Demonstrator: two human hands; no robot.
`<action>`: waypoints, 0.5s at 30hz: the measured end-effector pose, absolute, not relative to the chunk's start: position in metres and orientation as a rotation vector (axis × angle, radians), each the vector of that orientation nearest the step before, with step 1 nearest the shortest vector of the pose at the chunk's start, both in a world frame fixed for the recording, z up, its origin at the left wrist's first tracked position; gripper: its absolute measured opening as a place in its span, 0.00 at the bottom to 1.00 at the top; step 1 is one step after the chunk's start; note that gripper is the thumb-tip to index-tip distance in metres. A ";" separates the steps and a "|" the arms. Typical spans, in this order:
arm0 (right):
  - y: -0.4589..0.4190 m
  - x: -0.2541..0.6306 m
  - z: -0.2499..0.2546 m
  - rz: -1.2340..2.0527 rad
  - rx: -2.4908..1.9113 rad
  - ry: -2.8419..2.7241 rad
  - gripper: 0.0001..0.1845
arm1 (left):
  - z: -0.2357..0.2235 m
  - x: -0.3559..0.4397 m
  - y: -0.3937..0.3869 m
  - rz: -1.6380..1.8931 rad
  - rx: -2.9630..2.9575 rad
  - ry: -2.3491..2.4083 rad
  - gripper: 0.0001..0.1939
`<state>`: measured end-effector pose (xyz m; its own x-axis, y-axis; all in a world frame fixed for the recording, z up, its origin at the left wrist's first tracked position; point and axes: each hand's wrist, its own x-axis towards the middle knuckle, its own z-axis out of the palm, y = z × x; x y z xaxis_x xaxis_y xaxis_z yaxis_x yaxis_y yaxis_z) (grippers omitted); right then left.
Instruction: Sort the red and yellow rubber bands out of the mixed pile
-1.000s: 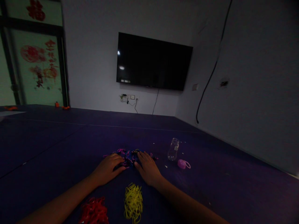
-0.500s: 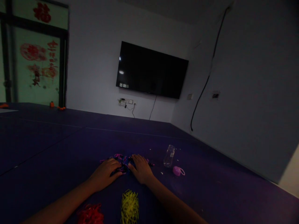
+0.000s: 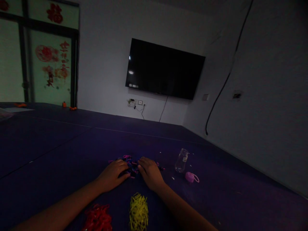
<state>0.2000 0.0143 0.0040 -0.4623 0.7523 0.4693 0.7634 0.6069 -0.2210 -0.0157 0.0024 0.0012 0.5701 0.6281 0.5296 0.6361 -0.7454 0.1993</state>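
A loose pile of blue, dark and pink bands (image 3: 132,166), looking like small rubber bands, lies on the dark purple tabletop. My left hand (image 3: 114,175) rests on the pile's left side, fingers stretched over it and thumb apart. On the right side my right hand (image 3: 152,175) lies palm down, its fingers extended on the bands. Neither hand visibly grips anything, though the fingertips are partly lost in the dim light. Closer to me are a heap of yellow bands (image 3: 139,211) and a heap of red bands (image 3: 98,218), between my forearms.
Right of my right hand stands a clear bottle (image 3: 181,162), with a pink cap with a loop (image 3: 190,177) beside it. Small white scraps dot the purple tabletop (image 3: 72,160). Orange objects (image 3: 72,108) sit at the far left edge. A television (image 3: 165,69) hangs on the wall.
The view has turned slightly left, so everything sits further right in the picture. Both hands stay on the pile; my right thumb now lies closer to its fingers.
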 end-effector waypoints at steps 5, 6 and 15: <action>0.023 0.202 0.000 0.011 -1.461 -2.130 0.19 | -0.002 -0.016 0.004 -0.944 -2.747 -1.126 0.11; 0.024 0.203 -0.001 0.019 -1.487 -2.127 0.19 | -0.002 -0.016 0.004 -0.944 -2.745 -1.124 0.11; 0.021 0.200 0.001 0.007 -1.443 -2.224 0.19 | -0.003 -0.017 0.005 -0.920 -2.749 -1.139 0.11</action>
